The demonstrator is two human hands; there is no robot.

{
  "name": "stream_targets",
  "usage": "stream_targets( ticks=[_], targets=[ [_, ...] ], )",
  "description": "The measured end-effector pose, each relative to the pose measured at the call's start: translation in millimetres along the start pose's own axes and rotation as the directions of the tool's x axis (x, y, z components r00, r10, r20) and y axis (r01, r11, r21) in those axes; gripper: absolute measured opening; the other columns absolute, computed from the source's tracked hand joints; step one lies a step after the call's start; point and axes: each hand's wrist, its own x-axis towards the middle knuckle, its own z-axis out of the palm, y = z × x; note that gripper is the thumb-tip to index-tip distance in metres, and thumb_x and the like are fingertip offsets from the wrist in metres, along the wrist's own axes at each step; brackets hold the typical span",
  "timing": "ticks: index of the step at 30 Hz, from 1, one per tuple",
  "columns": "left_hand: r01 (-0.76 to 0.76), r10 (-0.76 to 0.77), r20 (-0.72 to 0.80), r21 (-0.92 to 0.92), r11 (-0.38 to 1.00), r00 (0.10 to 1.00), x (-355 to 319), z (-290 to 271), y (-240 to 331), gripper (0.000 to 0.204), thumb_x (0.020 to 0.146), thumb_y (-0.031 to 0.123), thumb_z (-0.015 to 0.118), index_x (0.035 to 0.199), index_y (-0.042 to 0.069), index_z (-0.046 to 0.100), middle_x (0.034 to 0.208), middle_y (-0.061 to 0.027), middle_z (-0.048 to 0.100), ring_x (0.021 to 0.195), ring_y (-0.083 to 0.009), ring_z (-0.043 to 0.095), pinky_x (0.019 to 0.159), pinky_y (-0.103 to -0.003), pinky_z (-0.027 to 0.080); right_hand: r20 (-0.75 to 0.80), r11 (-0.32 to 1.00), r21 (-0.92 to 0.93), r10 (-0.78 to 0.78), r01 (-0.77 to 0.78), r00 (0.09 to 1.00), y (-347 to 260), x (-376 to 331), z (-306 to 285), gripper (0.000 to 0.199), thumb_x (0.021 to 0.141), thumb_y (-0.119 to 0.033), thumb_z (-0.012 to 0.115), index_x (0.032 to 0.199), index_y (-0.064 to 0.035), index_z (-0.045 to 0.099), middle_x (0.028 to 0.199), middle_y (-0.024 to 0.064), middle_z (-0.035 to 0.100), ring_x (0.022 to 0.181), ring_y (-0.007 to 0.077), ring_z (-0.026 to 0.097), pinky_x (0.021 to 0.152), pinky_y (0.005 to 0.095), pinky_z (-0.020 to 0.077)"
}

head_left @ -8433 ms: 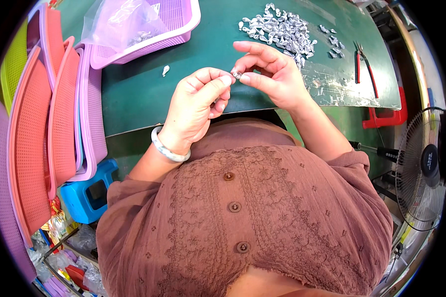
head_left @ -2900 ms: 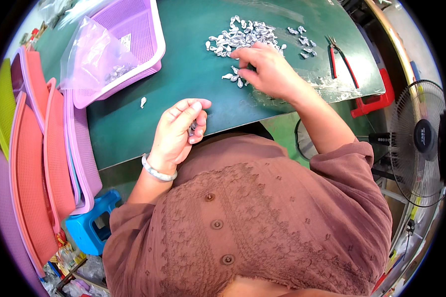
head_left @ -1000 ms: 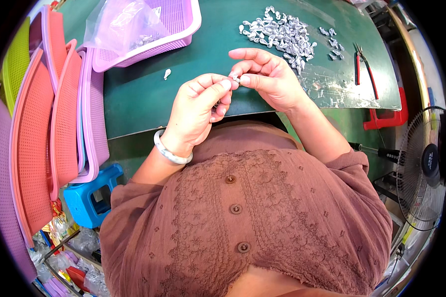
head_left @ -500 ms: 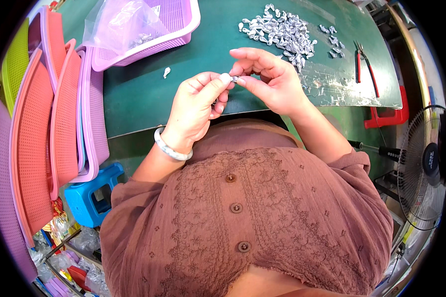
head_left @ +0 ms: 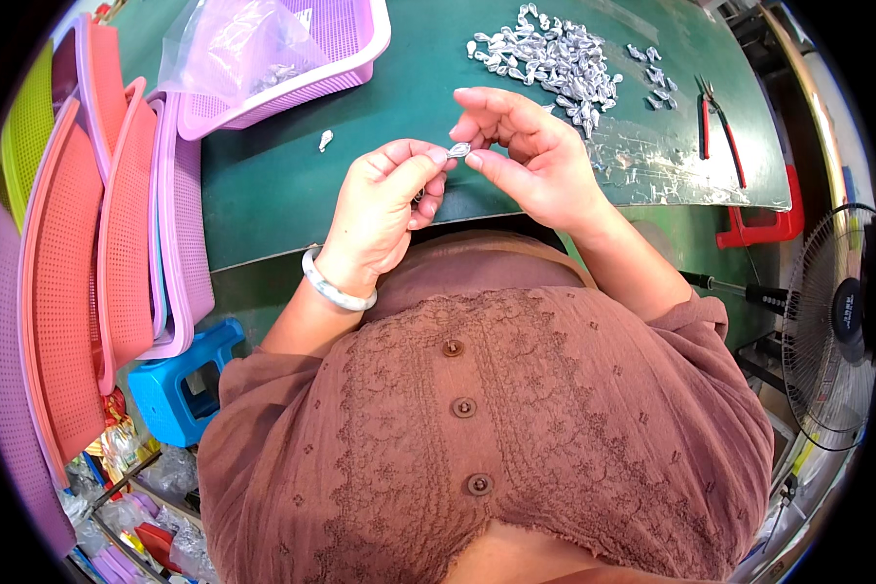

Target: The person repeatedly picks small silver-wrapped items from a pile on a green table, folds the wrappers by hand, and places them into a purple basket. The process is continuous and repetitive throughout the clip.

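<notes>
Thumb and fingers of my left hand [head_left: 380, 204] pinch a small silvery teardrop-shaped piece [head_left: 459, 151] above the near edge of the green table [head_left: 404, 107]. A darker bit shows among its lower fingers, too small to name. Just right of the piece, my right hand [head_left: 547, 165] has its thumb and curled fingers apart, the thumb tip very close to it. One similar loose piece [head_left: 326, 140] lies left of my hands. Beyond my right hand are a heap of such silvery pieces [head_left: 550, 63] and a smaller cluster [head_left: 656, 83].
Red-handled pliers [head_left: 706, 128] lie at the table's right. A lilac basket [head_left: 360, 80] with a clear plastic bag [head_left: 238, 49] stands at the far left. Stacked baskets [head_left: 131, 238], a blue stool [head_left: 165, 394], a red stool [head_left: 790, 209] and a fan [head_left: 827, 321] flank the table.
More of the silvery piece shows between my hands. My right thumb and fingers have spread apart from it, while my left hand keeps its pinch.
</notes>
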Motion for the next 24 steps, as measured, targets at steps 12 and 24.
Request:
stream_targets(
  ticks=[12, 24],
  targets=[
    [-0.018, 0.019, 0.049, -0.020, 1.000, 0.999, 3.3, -1.5, -4.9, 0.008, 0.086, 0.011, 0.055, 0.089, 0.004, 0.058, 0.067, 0.0017, 0.050, 0.052, -0.0028, 0.042, 0.042, -0.013, 0.029, -0.039, 0.986, -0.139, -0.102, 0.096, 0.994, -0.1, 0.3, 4.8, 0.045, 0.076, 0.006, 0.059, 0.119, -0.0023, 0.047, 0.087, 0.0051, 0.059, 0.074, 0.0097, 0.055, 0.068, 0.0228, 0.0457],
    [0.032, -0.026, 0.075, -0.069, 0.997, 0.997, 5.3, -3.0, -7.4, 0.009, 0.087, 0.011, 0.053, 0.092, 0.005, 0.057, 0.067, 0.0014, 0.051, 0.052, -0.0032, 0.042, 0.043, -0.013, 0.030, 0.008, 0.942, -0.316, -0.114, 0.110, 0.993, -7.3, -0.1, 4.2, 0.049, 0.074, 0.004, 0.061, 0.120, -0.0047, 0.048, 0.089, 0.0030, 0.059, 0.073, 0.0081, 0.053, 0.061, 0.0208, 0.0424]
  ],
)
